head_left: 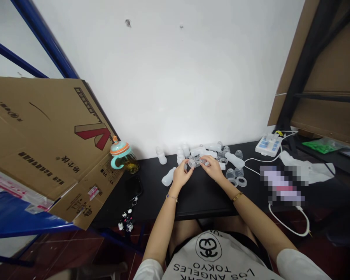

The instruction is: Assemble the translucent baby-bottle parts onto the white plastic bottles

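Between the fingers of my left hand (181,174) is a translucent screw ring (191,163), its round opening facing my other hand. My right hand (212,168) pinches a small clear piece, perhaps a nipple or cap, close to the ring; its shape is partly hidden. A frosted white bottle (169,177) lies just left of my left hand. Beyond both hands is a heap of similar bottles and clear parts, with one bottle (161,155) at its left. Right of my right hand lie clear domed caps (230,173) and a loose ring (242,181).
At the left stand a jug (125,155) with a turquoise lid and a large cardboard box (46,144). A black phone (134,187) with a charm strap lies near the front edge. A power strip (268,144), white cables and a pixelated lilac item (281,184) occupy the right.
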A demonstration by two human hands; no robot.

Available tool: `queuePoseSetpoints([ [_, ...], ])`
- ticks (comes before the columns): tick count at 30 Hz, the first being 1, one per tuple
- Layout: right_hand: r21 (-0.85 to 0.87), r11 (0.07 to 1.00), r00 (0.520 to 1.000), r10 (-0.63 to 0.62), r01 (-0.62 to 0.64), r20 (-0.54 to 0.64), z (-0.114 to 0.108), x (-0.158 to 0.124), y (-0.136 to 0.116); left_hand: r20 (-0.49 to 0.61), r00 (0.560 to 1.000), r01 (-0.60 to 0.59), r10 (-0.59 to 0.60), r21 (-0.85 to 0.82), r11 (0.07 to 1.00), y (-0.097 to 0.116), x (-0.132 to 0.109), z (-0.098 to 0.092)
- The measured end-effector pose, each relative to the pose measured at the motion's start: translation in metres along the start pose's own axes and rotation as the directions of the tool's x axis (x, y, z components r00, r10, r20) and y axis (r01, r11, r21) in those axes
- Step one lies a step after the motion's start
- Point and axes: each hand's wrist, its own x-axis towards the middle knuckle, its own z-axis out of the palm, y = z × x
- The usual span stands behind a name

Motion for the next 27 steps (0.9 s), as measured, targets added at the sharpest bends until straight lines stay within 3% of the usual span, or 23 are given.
queuePoseSetpoints([
  [18, -0.091, 0.996, 0.999, -0.017, 0.022, 0.049, 0.009, -0.003, 0.026, 0.058, 0.997, -0.043, 0.044, -0.022, 0.999, -0.004, -0.001, 0.003],
  [27, 0.038, 0.999, 0.991, -0.005, 0.000, 0.134, 0.009, -0.003, 0.022, 0.076, 0.997, -0.035, 0.035, 0.002, 0.999, -0.005, 0.000, 0.005],
])
